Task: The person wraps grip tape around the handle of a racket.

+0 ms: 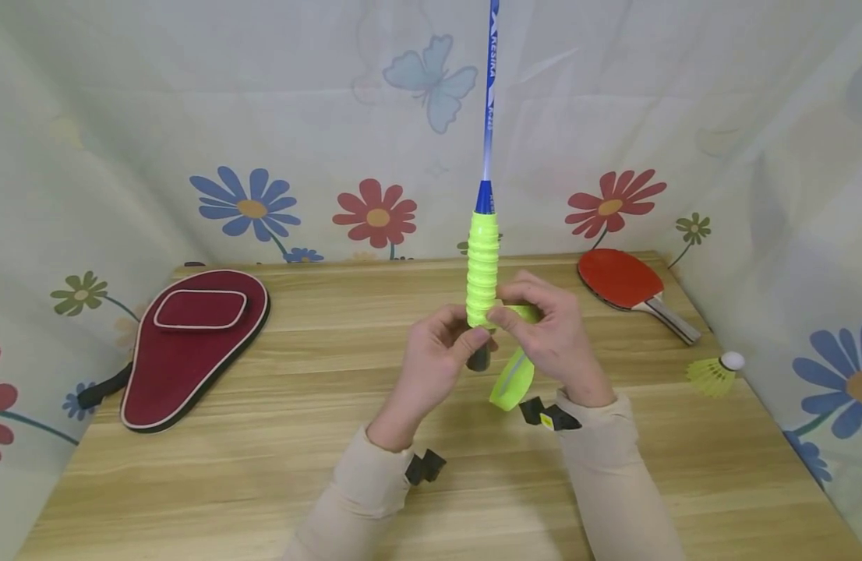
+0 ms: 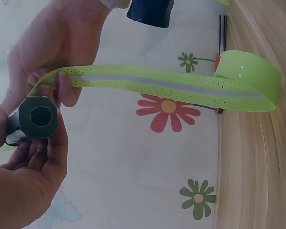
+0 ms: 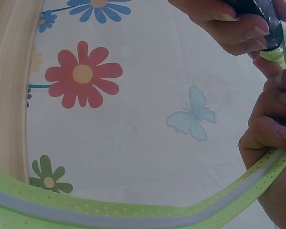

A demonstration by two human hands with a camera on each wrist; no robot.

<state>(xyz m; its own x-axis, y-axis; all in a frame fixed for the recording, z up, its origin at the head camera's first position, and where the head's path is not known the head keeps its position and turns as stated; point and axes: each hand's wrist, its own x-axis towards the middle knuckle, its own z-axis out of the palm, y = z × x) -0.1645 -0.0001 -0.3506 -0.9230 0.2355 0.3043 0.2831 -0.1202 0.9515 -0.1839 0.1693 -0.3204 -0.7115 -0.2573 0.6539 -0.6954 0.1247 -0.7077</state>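
A blue badminton racket stands upright over the table; its head lies beyond the head view's top edge. Neon-yellow overgrip tape is wound in ridges round most of the handle. At the bottom a black stretch of bare handle shows, its hollow end facing the left wrist camera. My left hand grips this lower part with fingers and thumb. Close by on the right, my right hand pinches the tape beside the handle. The tape's loose strip, perforated with a grey centre stripe, hangs in a curl below.
On the left of the wooden table lies a dark red paddle case. A red table tennis paddle rests at the back right, with a yellow shuttlecock nearer the right edge. Flowered curtains enclose the table.
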